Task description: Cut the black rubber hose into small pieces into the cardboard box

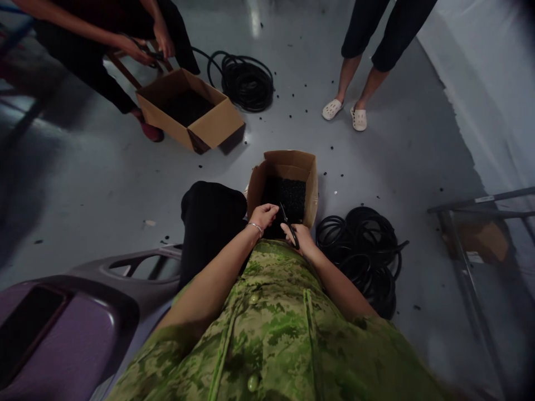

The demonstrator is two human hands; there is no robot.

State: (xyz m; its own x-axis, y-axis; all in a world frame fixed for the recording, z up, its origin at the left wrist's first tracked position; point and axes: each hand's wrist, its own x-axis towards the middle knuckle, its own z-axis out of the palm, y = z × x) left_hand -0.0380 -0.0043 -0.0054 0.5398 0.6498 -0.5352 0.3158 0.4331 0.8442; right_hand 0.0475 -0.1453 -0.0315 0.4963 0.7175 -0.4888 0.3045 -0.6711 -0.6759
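Black-handled scissors (288, 225) are held in my right hand (300, 236), their blades pointing up and away over the box. My left hand (266, 215), with a bracelet at the wrist, is just left of the blades. Its fingertips are pinched together; whatever they hold is too small to make out. Both hands are above the near edge of an open cardboard box (310, 192), which contains many small black pieces (292, 192).
Coiled black hose (368, 245) lies right of the box, another coil (248, 83) beyond. A seated person's hands hold a dark tool over a second box (217, 122). Someone stands in white clogs (358, 118). A purple seat (75, 340) is at left, a metal frame (463, 256) right.
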